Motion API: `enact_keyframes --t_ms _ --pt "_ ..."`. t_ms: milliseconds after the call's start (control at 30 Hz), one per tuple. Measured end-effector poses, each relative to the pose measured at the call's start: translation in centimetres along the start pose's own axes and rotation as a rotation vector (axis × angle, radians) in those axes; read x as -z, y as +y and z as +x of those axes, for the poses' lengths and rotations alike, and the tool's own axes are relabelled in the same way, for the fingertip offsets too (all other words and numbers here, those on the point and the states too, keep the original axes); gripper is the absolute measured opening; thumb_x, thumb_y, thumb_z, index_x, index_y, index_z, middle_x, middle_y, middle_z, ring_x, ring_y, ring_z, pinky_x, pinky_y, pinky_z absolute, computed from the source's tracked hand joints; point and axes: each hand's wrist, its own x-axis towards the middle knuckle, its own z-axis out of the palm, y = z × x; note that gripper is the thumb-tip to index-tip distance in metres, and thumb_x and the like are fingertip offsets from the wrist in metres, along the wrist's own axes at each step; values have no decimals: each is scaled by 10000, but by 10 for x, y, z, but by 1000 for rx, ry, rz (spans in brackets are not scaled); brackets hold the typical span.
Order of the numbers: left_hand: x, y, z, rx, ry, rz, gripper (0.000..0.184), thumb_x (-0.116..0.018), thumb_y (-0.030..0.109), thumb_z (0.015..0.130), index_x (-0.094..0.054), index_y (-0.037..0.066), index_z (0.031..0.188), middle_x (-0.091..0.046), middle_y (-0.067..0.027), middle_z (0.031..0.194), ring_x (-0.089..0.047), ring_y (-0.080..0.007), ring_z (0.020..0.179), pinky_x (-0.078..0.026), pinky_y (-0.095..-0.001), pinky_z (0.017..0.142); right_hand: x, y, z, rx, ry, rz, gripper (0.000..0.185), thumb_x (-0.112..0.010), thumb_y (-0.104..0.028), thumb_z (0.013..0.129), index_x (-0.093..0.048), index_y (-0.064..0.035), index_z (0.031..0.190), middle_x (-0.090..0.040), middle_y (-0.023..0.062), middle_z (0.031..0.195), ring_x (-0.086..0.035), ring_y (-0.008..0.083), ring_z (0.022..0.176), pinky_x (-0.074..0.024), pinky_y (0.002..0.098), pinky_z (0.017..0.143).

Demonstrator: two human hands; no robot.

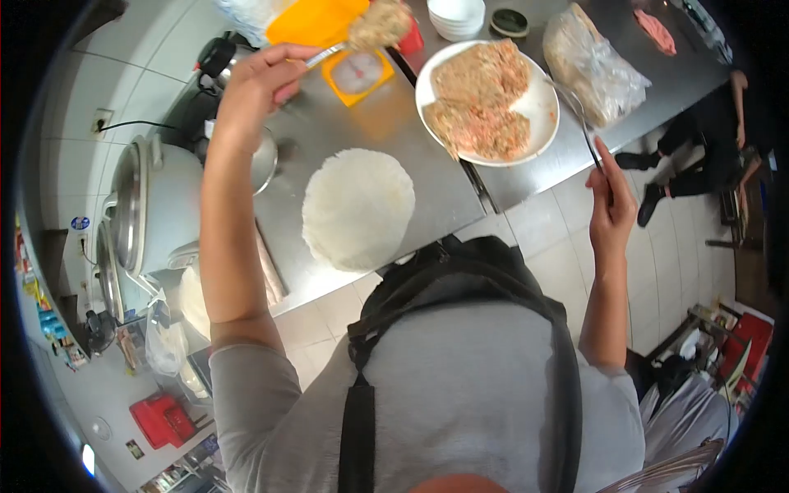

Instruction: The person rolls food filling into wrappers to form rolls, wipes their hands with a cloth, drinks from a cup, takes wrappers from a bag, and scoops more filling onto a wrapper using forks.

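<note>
My left hand (267, 74) is closed round the handle of a metal utensil (325, 56) whose head is hidden under a lump of minced filling (378, 26). That lump hangs above and beside an orange dial scale (358, 76). My right hand (612, 201) grips a long metal spoon-like utensil (585, 127); its head lies at the right rim of a white plate (544, 135). On the plate, pinkish minced filling (481, 99) is spread in two portions. A thin, round, pale dough sheet (359, 209) lies on the steel counter in front of me.
Right of the plate lies a clear plastic bag (593, 70) with something pale inside. White bowls (457, 16) are stacked at the back beside a dark round lid (509, 23). Large pots (164, 201) stand at the left. Another person (699, 148) is at the far right.
</note>
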Motion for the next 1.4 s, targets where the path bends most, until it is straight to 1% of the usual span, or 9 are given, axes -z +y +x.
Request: enact_keyframes --t_ms 67,100,167,200,267,300,467,733,1400 --pt "19 8 16 -116 130 164 300 -584 194 913 -760 78 1128 -562 54 658 -481 -43 580 -362 -230 554 1 1 -4 -44 1 46 450 -536 111 964 -639 -43 1374 -590 21 848 -529 99 752 -457 233 731" --pt "26 5 28 -120 139 170 300 -584 194 913 -760 78 1128 -562 54 658 -481 -43 580 -362 -230 554 1 1 -6 -113 -7 74 446 -538 98 971 -628 -42 1385 -579 15 849 -525 92 755 -453 229 735" --pt "30 -17 49 -268 329 650 301 -557 200 924 -762 149 1138 -692 -58 710 -656 -171 649 -499 -332 618 0 -1 -9 -133 -12 87 432 -542 86 979 -624 -35 1385 -567 14 843 -523 91 760 -448 226 736" --pt "28 -25 55 -265 330 653 301 -557 200 924 -762 149 1138 -692 -58 710 -656 -171 649 -499 -332 618 0 -1 -10 -155 -11 92 419 -545 74 986 -619 -29 1386 -556 14 837 -522 90 764 -444 223 736" --pt "18 -36 63 -340 433 1227 292 -546 208 931 -762 208 1128 -734 -144 803 -717 -299 752 -547 -436 693 1 4 -13 -135 -15 60 401 -545 69 992 -626 -22 1375 -565 13 845 -522 89 771 -443 224 733" --pt "16 -39 65 -360 406 1249 278 -553 212 935 -749 190 1131 -743 -147 824 -714 -344 772 -557 -468 705 2 6 -13 -114 -16 24 384 -545 64 998 -633 -15 1363 -574 12 852 -522 87 777 -442 224 730" --pt "15 -54 69 -342 439 1317 287 -574 240 946 -732 231 1186 -747 -127 861 -721 -333 807 -560 -464 707 8 15 -18 -149 13 42 356 -546 75 997 -659 -4 1324 -611 23 895 -527 82 790 -450 228 724" --pt "13 -55 67 -228 484 1263 287 -569 276 954 -728 295 1192 -747 -120 852 -723 -336 802 -559 -466 716 2 15 -20 -81 20 -32 377 -550 71 997 -670 -60 1331 -648 45 944 -544 91 786 -467 244 704" --pt "28 -47 52 -249 537 1188 280 -571 278 945 -745 271 1163 -752 -82 822 -722 -323 781 -550 -447 689 -7 10 -26 -157 -13 -58 394 -564 85 972 -664 -64 1322 -646 46 931 -555 98 785 -491 255 742"
